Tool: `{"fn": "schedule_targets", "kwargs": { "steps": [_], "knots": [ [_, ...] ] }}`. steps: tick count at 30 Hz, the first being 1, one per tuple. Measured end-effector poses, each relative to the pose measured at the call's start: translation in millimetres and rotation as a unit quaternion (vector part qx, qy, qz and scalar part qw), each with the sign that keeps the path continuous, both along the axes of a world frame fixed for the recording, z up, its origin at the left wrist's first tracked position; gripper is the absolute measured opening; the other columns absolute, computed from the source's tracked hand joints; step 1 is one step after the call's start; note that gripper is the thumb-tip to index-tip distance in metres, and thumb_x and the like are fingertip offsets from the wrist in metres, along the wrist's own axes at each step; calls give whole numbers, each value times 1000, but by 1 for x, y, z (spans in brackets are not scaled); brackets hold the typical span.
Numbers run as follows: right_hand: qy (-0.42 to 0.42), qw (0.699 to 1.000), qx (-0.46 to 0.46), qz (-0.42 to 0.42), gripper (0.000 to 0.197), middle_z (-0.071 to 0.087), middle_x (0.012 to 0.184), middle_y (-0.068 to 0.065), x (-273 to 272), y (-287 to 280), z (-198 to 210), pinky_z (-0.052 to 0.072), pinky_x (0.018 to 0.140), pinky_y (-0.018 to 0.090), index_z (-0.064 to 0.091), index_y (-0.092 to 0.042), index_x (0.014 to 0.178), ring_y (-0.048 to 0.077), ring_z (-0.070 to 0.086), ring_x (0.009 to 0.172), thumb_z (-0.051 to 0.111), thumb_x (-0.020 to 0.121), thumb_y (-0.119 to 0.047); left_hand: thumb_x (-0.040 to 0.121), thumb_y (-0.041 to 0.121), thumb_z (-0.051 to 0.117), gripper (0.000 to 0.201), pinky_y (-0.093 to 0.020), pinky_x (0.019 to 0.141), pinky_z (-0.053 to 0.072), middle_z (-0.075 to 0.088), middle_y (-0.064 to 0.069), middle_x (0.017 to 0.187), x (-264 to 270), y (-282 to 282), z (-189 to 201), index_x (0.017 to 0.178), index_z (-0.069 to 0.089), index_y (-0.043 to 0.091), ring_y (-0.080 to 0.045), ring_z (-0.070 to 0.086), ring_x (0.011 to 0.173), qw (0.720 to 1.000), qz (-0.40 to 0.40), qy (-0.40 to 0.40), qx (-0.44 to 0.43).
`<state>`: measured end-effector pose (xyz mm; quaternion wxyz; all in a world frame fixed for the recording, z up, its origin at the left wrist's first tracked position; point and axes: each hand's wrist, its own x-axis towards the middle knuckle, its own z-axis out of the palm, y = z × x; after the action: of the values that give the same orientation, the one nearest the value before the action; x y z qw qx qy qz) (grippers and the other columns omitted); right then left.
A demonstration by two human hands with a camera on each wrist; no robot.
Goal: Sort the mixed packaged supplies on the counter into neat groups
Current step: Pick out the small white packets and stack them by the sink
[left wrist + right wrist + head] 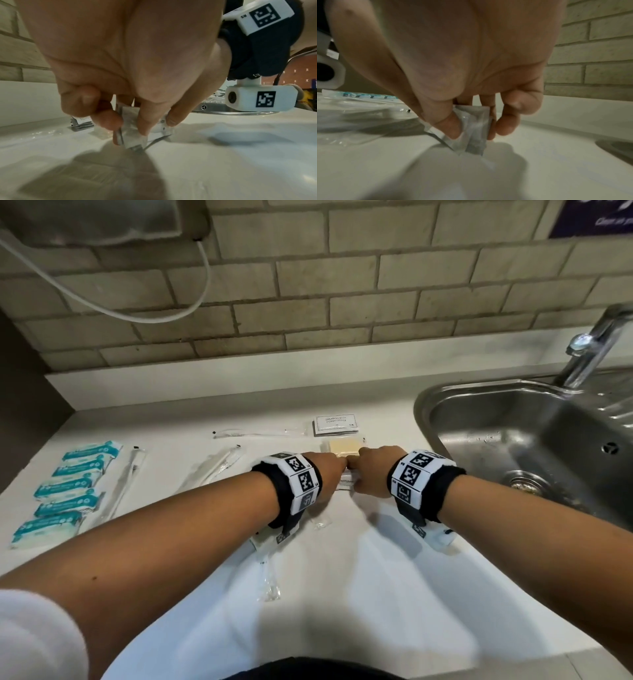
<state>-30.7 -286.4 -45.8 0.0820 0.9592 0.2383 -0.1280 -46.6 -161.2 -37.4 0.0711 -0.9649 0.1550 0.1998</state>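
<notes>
A small stack of white toothpaste sachets [346, 483] stands on edge on the white counter [359, 594], just in front of a wrapped yellow soap bar [343, 447]. My left hand [330, 470] and right hand [368, 470] meet over the stack. In the left wrist view the left hand [126, 127] pinches the sachets [132, 136] between thumb and fingers. Seen from the right wrist, my right hand [476, 128] pinches the other end of the sachets [476, 142]. A row of several teal packets [68, 491] lies at the far left.
Shampoo sachets [337, 424] lie behind the soap. Clear-wrapped toothbrushes [219, 463] lie left of my hands, another one [269, 577] under my left forearm. A steel sink [424, 419] with a faucet [589, 347] is at the right. A brick wall backs the counter.
</notes>
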Motion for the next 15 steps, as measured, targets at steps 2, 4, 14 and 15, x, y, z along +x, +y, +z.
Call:
{"fn": "schedule_targets", "kwargs": {
  "steps": [2,4,14,15],
  "knots": [
    [22,1000,8,-21,45,52,125,8,-1,0,-8,46,81,36,45,-21,134,31,60,110,53,92,-35,84,7,65,51,-33,79,49,55,-7,119,-3,-7,0,131,44,9,-26,62,103,1000,-2,7,12],
    [45,998,27,-37,47,48,129,11,-4,3,-13,47,88,39,42,-11,134,33,59,113,54,92,-27,89,6,59,51,-33,88,47,43,-10,132,-8,-13,-3,136,39,6,-25,56,112,999,-12,1,35],
    [39,997,56,-37,27,62,107,10,-7,0,-10,49,74,32,57,-8,109,28,64,95,60,87,-23,97,11,42,33,-32,77,46,43,-17,127,-1,-5,-16,127,49,-1,-27,58,92,998,37,-7,-44],
    [40,997,55,-33,25,63,107,10,-8,0,-10,47,73,31,58,-9,108,28,63,93,59,87,-24,97,11,42,33,-31,76,46,46,-17,124,0,-3,-16,126,50,-3,-26,57,91,998,39,-8,-46]
  ]
}}
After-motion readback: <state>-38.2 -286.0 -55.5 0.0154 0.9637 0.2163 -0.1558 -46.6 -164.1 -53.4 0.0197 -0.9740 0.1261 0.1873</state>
